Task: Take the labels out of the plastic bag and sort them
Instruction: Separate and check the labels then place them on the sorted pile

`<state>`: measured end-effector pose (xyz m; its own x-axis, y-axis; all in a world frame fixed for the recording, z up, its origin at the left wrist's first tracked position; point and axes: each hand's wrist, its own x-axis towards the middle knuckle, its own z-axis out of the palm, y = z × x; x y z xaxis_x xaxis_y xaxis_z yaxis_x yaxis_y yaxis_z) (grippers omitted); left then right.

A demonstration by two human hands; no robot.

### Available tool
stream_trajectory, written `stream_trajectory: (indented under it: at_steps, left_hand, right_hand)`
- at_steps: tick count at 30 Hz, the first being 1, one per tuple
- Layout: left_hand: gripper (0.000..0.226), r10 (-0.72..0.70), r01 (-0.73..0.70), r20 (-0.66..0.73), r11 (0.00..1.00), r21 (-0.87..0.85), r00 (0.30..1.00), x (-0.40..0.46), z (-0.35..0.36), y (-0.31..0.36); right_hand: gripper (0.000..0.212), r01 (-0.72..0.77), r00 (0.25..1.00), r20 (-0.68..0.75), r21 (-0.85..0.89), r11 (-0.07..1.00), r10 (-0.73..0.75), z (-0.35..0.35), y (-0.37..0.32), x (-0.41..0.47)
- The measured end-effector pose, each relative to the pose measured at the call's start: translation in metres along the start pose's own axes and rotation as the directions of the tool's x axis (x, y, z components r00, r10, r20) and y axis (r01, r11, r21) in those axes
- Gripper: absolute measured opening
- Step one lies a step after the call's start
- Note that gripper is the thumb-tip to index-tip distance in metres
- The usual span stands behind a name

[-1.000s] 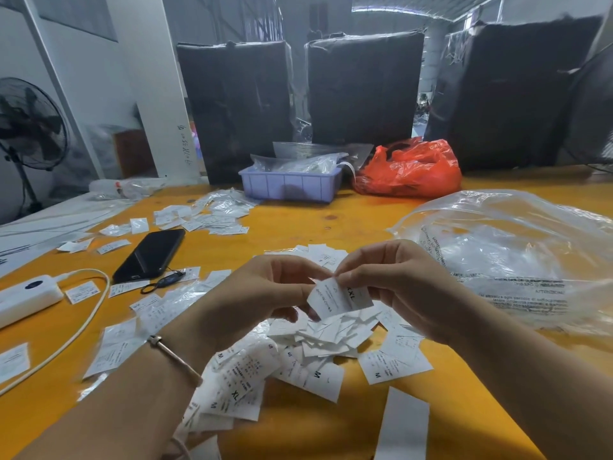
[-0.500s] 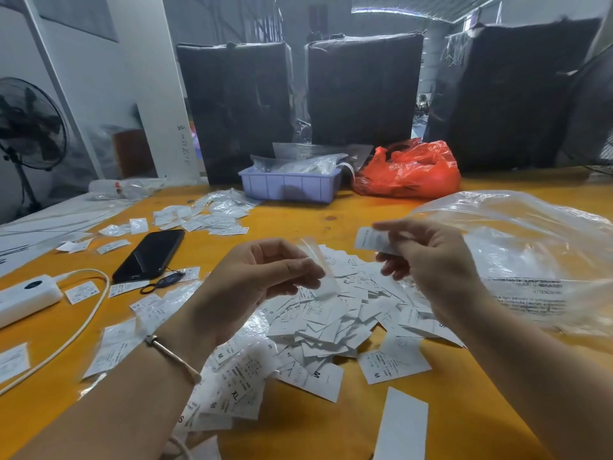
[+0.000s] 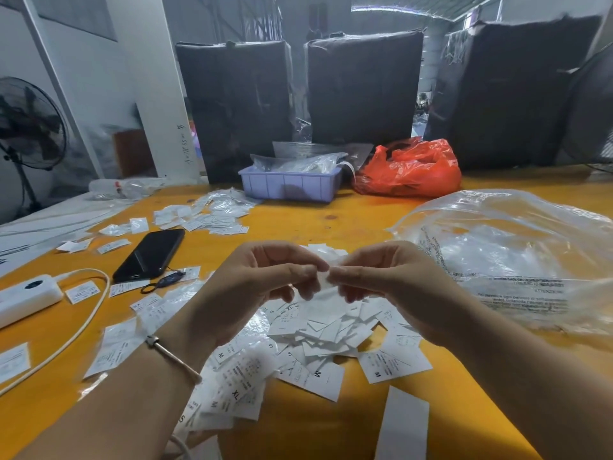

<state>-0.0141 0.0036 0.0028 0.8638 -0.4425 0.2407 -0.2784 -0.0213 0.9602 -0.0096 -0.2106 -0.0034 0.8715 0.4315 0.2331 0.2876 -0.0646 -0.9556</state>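
Observation:
My left hand (image 3: 252, 287) and my right hand (image 3: 391, 283) meet fingertip to fingertip above the orange table (image 3: 331, 217). Both pinch one small white label (image 3: 322, 283) between thumb and fingers. The label is blurred, and I cannot tell whether a clear sleeve is around it. Right beneath the hands lies a loose pile of white size labels (image 3: 325, 330) marked S, M and XL. A large crumpled clear plastic bag (image 3: 517, 247) lies to the right of my right hand.
A black phone (image 3: 149, 255), a white power bank (image 3: 26, 295) and its cable (image 3: 83, 323) lie at the left. Small clear packets (image 3: 212, 214) are scattered behind them. A purple tray (image 3: 288, 185) and a red bag (image 3: 411, 171) stand at the back. A white paper strip (image 3: 403, 426) lies near the front.
Half a second ago the hands were apart, the left holding a clear sleeve and the right a label. They have come back together and now pinch one small piece.

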Motion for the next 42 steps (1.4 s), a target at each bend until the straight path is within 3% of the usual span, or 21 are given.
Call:
stream_trajectory:
  at_steps: [7,11,20,24,28,35,42]
  left_hand:
    - [0.026,0.072,-0.054,-0.120,0.988,0.144,0.990,0.0017,0.0070,-0.0031]
    - [0.016,0.097,-0.081,-0.160,0.991,0.105,0.982,0.0021,0.0089,-0.0030]
    - [0.015,0.111,-0.100,-0.187,0.993,0.069,0.976,0.0014,0.0097,-0.0007]
    - [0.017,0.123,-0.110,-0.167,0.990,0.085,0.978,0.0003,0.0095,0.0014]
    - [0.014,0.112,-0.095,-0.146,0.988,0.118,0.983,0.0008,0.0107,0.0012]
    - [0.020,0.116,-0.093,-0.145,0.984,0.154,0.983,0.0010,0.0085,0.0001]
    - [0.011,0.146,-0.125,-0.152,0.982,0.144,0.977,0.0017,0.0094,-0.0024]
  right_hand:
    - [0.010,0.125,0.986,-0.097,-0.113,0.986,-0.136,0.0029,0.0020,-0.0026]
    - [0.014,0.181,0.970,-0.142,-0.109,0.977,-0.196,0.0054,-0.0008,-0.0036]
    - [0.012,0.170,0.971,-0.169,0.001,0.985,-0.167,0.0032,-0.0016,-0.0028]
    - [0.029,0.121,0.987,-0.108,-0.008,0.993,-0.121,0.0025,-0.0022,-0.0018]
    - [0.018,0.163,0.979,-0.127,0.002,0.987,-0.162,0.0041,-0.0018,-0.0022]
    - [0.019,0.206,0.959,-0.204,0.020,0.978,-0.198,0.0041,-0.0030,-0.0016]
    - [0.017,0.204,0.953,-0.226,-0.022,0.979,-0.203,0.0050,-0.0025,-0.0023]
